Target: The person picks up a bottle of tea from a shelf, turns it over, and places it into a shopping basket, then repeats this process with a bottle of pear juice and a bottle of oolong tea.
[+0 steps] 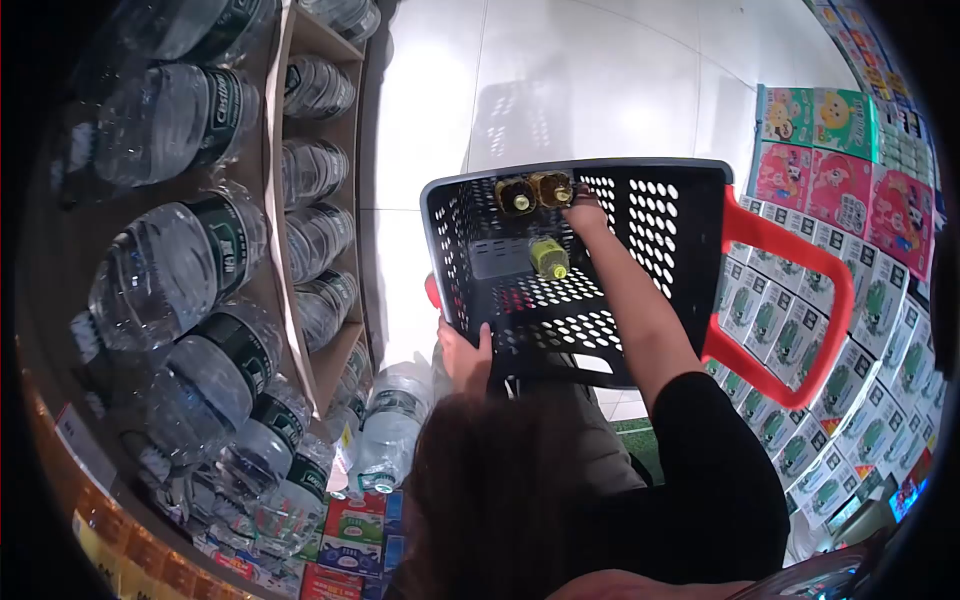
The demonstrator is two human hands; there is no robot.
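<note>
A black perforated shopping basket (675, 215) with a red handle (800, 250) hangs in front of me. My left hand (463, 358) grips its near rim. My right hand (586, 214) reaches across the inside to the far wall, its fingers closed on the right one of two amber bottles (552, 188) with yellow caps. The other amber bottle (517, 195) stands just left of it. A yellow-green bottle (548, 258) lies on the basket floor under my right forearm.
Wooden shelves (275, 210) on the left hold several large water bottles (175, 265). More water bottles (385, 430) and red cartons (350, 525) sit low near my legs. Stacked green-and-white packs (880, 330) line the right. White tiled floor (560, 70) lies ahead.
</note>
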